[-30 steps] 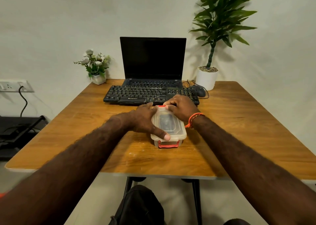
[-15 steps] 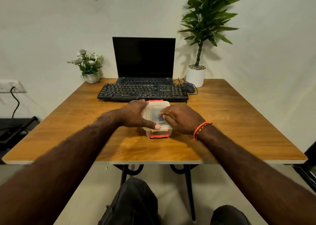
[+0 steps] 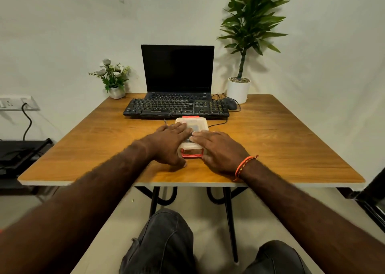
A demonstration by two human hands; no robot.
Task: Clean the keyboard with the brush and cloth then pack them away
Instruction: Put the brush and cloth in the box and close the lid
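Straight fingers of both hands lie flat on the lid of a clear plastic container (image 3: pixel 192 137) at the middle of a wooden table (image 3: pixel 291 148). The left hand (image 3: pixel 169 143) covers the container's left side, its fingers stretched toward the far right and its thumb down on the tabletop by the near-left corner. The right hand (image 3: pixel 218 148) covers the near-right side, fingers pointing left across the lid so that the fingertips of the two hands nearly meet; neither hand curls round anything. An orange thread bracelet (image 3: pixel 244 165) circles the right wrist.

The container's long axis runs from the person toward the wall, with a red latch (image 3: pixel 191 154) on its near short end and another red latch at the far end. Something dark shows through the lid, too dim to name.

Just beyond the container's far end, a black keyboard (image 3: pixel 176 108) lies crosswise, its long axis left to right. Behind it stands an open laptop (image 3: pixel 178 69) with a dark screen, a black mouse (image 3: pixel 231 103) to the keyboard's right, a white-potted tall plant (image 3: pixel 238 90) at the far right corner and a small flower pot (image 3: pixel 116 92) at the far left.
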